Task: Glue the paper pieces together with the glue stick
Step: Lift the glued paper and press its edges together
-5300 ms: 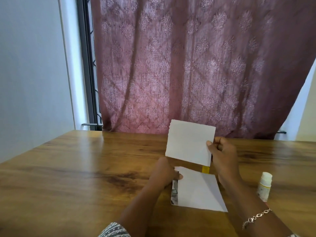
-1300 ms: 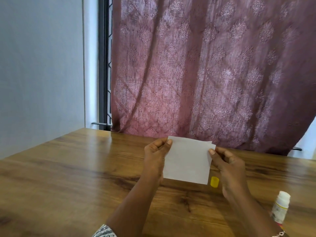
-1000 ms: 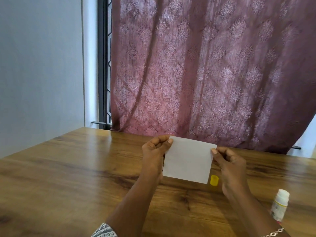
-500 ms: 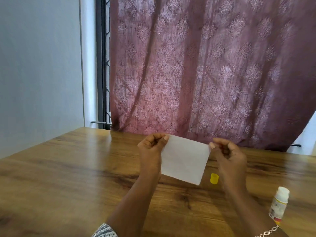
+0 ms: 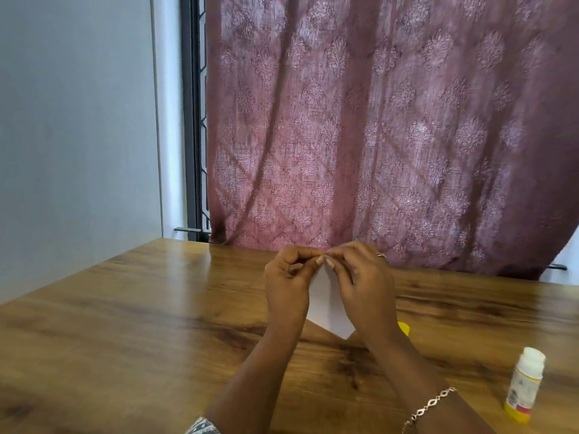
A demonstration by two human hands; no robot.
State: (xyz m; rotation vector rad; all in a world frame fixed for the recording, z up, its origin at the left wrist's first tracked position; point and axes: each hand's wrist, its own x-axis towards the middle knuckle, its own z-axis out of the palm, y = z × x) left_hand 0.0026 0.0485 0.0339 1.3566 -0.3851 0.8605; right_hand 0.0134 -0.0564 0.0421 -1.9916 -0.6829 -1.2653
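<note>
White paper (image 5: 326, 305) is held up over the wooden surface (image 5: 125, 324), pinched at its top by both hands.

The top corner of the paper is pinched by the left hand (image 5: 286, 286) and by the right hand (image 5: 363, 286); each grip is closed on it with curled fingers, and the fingertips of both hands are brought together there. The paper is hung tilted, one corner pointing down. A yellow cap (image 5: 404, 328) is partly hidden behind the right wrist. The glue stick (image 5: 524, 383) is stood upright on the surface at the right, well apart from the hands. A bracelet (image 5: 432, 405) is worn on the right wrist.
</note>
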